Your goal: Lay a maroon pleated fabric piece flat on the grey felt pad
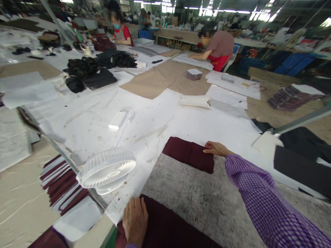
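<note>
A small rectangular piece of maroon cloth (188,153), possibly several layers thick, lies at the far end of a worn grey board. My right hand (217,148) pinches its right end between thumb and fingers. Close to me spreads a larger maroon cloth (170,227), partly cut off by the bottom of the view. My left hand (136,218) rests at its left edge with fingers together and bent over the fabric; the fingertips are partly hidden. Between the two cloths the grey board (186,186) shows its scuffed, fibre-strewn surface.
A white fan (107,170) stands left of the board, with a white lamp (118,120) behind it. Maroon and white strips (64,182) lie lower left. Black fabric (302,168) lies right, below a metal bar (302,119). Two people work at the table's far side.
</note>
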{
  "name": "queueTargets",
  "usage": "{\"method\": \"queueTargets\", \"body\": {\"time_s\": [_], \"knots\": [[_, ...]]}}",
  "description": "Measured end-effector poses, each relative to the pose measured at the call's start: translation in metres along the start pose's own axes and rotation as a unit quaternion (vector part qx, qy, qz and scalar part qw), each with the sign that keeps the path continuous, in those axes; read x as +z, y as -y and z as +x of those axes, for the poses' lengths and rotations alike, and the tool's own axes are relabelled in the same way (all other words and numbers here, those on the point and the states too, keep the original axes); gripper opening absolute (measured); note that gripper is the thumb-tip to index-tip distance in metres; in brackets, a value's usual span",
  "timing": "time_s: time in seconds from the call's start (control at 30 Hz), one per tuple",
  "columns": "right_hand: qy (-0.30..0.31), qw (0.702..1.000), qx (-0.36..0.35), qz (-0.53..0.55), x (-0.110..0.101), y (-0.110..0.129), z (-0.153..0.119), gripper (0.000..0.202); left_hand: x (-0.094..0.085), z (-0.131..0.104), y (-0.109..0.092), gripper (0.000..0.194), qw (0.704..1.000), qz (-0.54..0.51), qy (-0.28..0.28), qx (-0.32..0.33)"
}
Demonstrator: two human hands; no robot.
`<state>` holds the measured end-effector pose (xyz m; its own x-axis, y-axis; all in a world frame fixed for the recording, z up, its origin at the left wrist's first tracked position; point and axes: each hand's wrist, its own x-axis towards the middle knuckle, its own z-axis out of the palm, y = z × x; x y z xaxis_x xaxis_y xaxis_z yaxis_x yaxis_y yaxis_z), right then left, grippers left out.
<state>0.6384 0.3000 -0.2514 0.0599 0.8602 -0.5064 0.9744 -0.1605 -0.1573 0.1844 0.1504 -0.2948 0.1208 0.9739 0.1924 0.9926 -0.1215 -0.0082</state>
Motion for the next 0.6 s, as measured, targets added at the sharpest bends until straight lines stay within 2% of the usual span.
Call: {"method": "queueTargets", "body": {"time_s": [0.17,0.33,0.6], "knots": [[0.016,0.999,-0.001,0.039,0.007,-0.008,-0.004,0.026,0.0,0.0,0.0,0.018,1.0,0.002,-0.005,0.002],[0.014,0.998,0.004,0.056,0.011,-0.001,-0.004,0.028,0.0,0.0,0.0,0.018,1.0,0.005,-0.005,0.005],[0.03,0.998,0.015,0.058,0.004,0.011,-0.009,0.025,0.0,0.0,0.0,0.019,1.0,0.009,-0.001,0.006]]}}
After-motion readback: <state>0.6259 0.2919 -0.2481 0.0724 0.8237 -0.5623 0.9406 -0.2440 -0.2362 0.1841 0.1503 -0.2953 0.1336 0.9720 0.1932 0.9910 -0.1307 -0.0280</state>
